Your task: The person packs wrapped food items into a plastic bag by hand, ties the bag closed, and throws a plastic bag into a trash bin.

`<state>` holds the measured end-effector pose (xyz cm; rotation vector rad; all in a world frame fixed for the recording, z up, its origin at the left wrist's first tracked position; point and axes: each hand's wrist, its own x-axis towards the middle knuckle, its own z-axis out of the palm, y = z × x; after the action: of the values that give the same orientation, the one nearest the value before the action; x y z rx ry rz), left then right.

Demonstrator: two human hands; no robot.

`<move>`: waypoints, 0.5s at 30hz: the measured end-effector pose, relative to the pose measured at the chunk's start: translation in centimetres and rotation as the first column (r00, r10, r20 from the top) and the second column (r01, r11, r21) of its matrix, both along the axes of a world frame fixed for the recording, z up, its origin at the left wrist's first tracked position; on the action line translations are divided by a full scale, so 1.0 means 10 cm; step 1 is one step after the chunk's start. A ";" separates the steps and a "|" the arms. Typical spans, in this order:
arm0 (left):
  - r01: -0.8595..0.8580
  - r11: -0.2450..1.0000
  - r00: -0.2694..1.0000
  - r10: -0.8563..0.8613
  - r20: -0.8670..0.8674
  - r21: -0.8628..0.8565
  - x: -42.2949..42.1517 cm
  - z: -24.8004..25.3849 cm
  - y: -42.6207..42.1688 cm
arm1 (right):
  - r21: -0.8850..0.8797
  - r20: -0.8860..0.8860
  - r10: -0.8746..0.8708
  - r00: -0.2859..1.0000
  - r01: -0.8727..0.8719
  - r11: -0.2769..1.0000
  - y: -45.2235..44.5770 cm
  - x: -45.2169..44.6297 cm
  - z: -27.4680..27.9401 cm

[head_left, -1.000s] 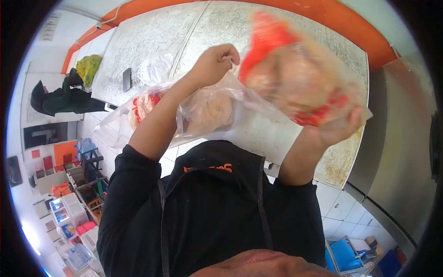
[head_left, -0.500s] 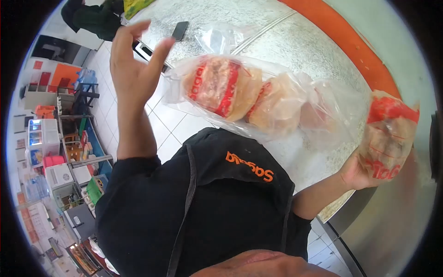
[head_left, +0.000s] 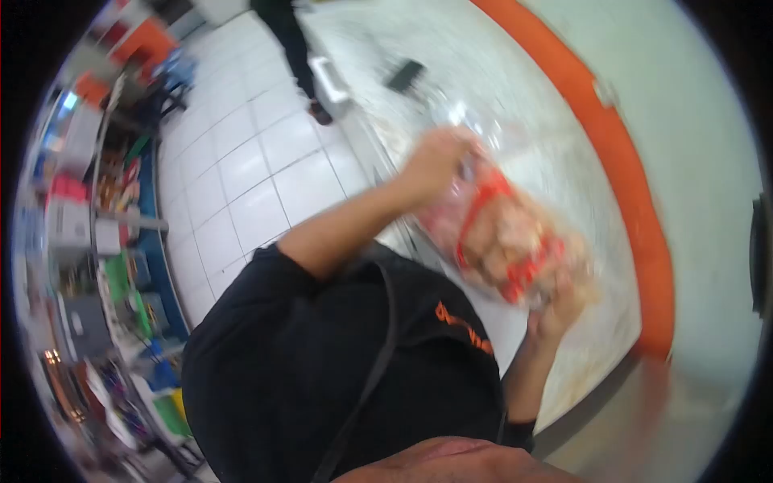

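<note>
The red-printed plastic bag of pale food is over the counter, nearer the wearer than the phone. The left hand is clamped on its end nearer the phone; the right hand grips the far end, fingers blurred.

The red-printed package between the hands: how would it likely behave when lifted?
The red-printed package would probably flex and sag, as see-through wrap surrounds its lumpy contents. It may slip, since the wrap looks like plastic. Its uneven shape makes rolling unlikely.
</note>
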<state>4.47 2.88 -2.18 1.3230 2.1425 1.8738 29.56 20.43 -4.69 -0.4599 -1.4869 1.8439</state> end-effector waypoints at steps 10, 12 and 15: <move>0.363 0.890 0.737 -0.455 0.499 0.275 0.34 0.15 -0.24 | -0.224 0.113 0.098 0.989 -0.071 0.972 0.28 0.21 -0.36; 0.345 0.938 0.841 -0.326 0.432 0.037 0.46 0.10 -0.46 | -0.128 0.106 0.200 0.974 -0.186 0.974 0.35 0.21 -0.42; 0.179 0.984 0.965 -0.173 0.197 -0.013 0.72 -0.07 -0.79 | -0.022 0.228 0.162 0.960 -0.161 0.987 0.28 0.13 -0.41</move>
<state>11.62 -4.98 -2.88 1.2216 1.8856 1.8111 30.89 23.26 -8.83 -0.5846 -1.7205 1.9728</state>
